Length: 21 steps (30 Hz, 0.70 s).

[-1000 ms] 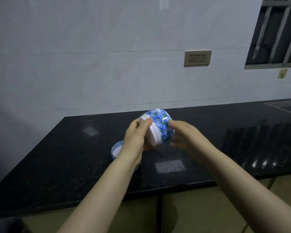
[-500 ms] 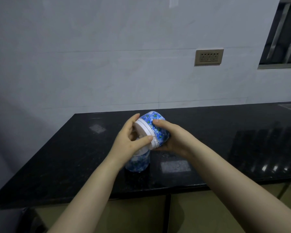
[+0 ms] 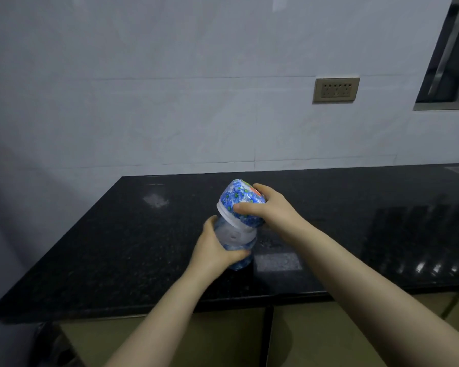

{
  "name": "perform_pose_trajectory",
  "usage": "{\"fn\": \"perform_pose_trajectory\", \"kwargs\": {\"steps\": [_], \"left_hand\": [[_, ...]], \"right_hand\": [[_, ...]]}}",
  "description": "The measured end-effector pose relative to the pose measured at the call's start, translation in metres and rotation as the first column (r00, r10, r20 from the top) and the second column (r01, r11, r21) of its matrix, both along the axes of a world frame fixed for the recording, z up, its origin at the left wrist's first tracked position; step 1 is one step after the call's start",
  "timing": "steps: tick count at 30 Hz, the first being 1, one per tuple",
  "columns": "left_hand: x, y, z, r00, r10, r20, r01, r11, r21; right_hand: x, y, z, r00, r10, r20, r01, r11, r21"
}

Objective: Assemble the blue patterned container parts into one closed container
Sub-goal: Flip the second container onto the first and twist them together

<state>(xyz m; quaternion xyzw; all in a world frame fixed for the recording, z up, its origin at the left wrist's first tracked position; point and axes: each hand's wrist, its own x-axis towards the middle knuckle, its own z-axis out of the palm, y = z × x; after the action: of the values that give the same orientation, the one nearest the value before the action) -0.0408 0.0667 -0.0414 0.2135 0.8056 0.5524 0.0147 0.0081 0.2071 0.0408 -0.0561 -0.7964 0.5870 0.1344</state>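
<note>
Two blue flower-patterned container parts are held above the black countertop. My right hand grips the upper part, which is tilted with its white rim pointing down and left. My left hand holds the lower part from the left, its pale open inside facing up. The white rim of the upper part sits right at the mouth of the lower one; I cannot tell whether they touch or interlock. The bottom of the lower part is close to the countertop.
The countertop runs to the right, with its front edge near me and cabinet fronts below. A tiled wall rises behind it with a socket plate. A barred window is at the upper right.
My left hand has picked up the lower part from the countertop. My right hand has turned the upper part rim-down and brought it onto the lower part's mouth. The view has shifted left.
</note>
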Motion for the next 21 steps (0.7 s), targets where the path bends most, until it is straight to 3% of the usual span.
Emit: {"fn": "perform_pose_trajectory", "kwargs": {"steps": [8, 21], "left_hand": [[-0.001, 0.021, 0.002, 0.999, -0.042, 0.027, 0.042, 0.999, -0.005], [-0.004, 0.020, -0.003, 0.995, -0.058, 0.081, 0.057, 0.998, 0.017]], "right_hand": [[-0.003, 0.007, -0.003, 0.995, -0.060, 0.085, 0.026, 0.934, 0.356], [-0.001, 0.008, -0.005, 0.986, -0.085, 0.144, -0.014, 0.815, 0.580]]}}
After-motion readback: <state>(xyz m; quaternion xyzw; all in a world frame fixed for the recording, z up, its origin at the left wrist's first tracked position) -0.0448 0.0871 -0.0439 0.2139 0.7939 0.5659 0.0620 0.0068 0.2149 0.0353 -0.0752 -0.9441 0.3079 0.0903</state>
